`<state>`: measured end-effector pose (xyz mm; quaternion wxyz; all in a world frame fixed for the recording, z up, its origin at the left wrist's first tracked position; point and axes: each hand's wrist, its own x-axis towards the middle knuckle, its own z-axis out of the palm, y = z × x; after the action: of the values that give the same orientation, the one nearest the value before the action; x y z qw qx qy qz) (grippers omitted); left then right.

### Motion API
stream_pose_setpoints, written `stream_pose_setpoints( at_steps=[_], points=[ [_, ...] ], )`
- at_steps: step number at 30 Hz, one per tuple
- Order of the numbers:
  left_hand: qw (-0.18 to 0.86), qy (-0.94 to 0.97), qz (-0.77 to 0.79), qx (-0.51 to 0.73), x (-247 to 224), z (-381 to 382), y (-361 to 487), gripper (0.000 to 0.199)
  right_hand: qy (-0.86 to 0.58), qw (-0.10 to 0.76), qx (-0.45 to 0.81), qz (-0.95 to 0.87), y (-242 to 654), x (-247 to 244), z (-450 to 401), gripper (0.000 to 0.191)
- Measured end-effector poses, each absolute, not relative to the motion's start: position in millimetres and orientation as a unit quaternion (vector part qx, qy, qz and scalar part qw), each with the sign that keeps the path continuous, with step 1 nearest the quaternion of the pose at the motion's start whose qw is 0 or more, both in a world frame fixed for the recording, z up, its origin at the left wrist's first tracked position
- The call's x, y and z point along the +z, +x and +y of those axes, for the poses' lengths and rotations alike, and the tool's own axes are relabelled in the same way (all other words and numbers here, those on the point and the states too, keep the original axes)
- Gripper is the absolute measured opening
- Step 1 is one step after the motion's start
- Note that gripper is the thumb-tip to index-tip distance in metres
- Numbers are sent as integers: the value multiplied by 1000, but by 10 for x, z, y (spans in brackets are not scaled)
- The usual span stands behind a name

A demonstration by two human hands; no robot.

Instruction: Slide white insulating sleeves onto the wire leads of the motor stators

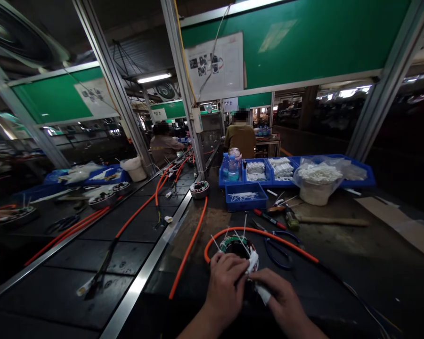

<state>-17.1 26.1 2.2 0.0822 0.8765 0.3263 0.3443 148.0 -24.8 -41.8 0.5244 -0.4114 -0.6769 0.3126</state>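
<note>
A ring-shaped motor stator [240, 242] with green and white windings lies on the dark bench in front of me, thin white ties sticking up from its rim. My left hand [228, 278] is closed on its near side, the fingertips by a white wrapped bundle [253, 260]. My right hand [281, 294] pinches a white strip [263, 294] just right of the stator; whether it is tape or sleeving I cannot tell. An orange cable [261, 230] curves around the stator's far side and runs right. The stator's near part is hidden by my hands.
Blue-handled scissors [278, 252] and red-handled pliers [268, 218] lie beyond the cable. Blue bins [268, 181], a small blue tray [245, 202] and a white bucket [314, 190] stand behind. Left runs a conveyor [127, 254] with orange cables and another stator [199, 188]. Two people sit farther off.
</note>
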Motion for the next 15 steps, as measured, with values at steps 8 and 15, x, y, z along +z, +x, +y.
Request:
stream_pose_setpoints(
  at_steps=[8, 15],
  points=[
    [87, 877, 321, 347, 30, 248, -161, 37, -499, 550, 404, -533, 1305, -343, -12, 12],
    [104, 872, 326, 351, 122, 256, -153, 37, -501, 319, -21, -804, 1476, -32, -30, 7]
  ],
)
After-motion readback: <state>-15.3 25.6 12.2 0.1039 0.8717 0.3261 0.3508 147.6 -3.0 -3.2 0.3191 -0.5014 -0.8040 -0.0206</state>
